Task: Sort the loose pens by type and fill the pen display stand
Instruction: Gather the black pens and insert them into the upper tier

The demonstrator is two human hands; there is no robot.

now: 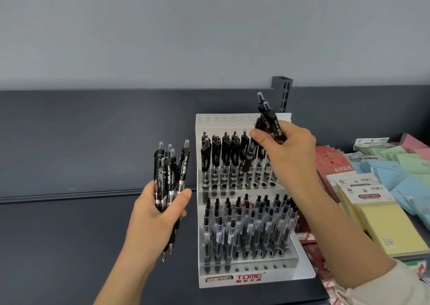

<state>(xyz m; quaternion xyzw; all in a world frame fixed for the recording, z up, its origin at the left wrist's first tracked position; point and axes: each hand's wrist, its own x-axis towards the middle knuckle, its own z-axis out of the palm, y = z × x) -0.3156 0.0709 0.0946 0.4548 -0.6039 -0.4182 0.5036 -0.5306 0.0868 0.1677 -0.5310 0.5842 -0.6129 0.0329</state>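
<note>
Our left hand (158, 214), lower left of centre, is wrapped around a bundle of black retractable gel pens (171, 172); the fingers curl round the barrels, clickers up, tips poking out below the palm. Our right hand (287, 148), right of centre, pinches two more of the same pens (271, 123) between thumb and fingers, over the upper tier of the white pen display stand (223, 120); their long axis runs nearly upright, clicker ends toward the top of the frame and leaning a little left, tips hidden behind the hand. The upper tier's back holes carry matching black pens (229, 155); the front row of holes (235, 185) looks open; the lower tier holds slimmer clear-barrelled pens (251, 221), so we judge ours belong above. To do this well we should free one pen at a time, bring it upright, tip down over a free hole, and lower it without knocking neighbours; dropping both together risks a jam. Sticky-note pads (384, 221) lie at right.
</note>
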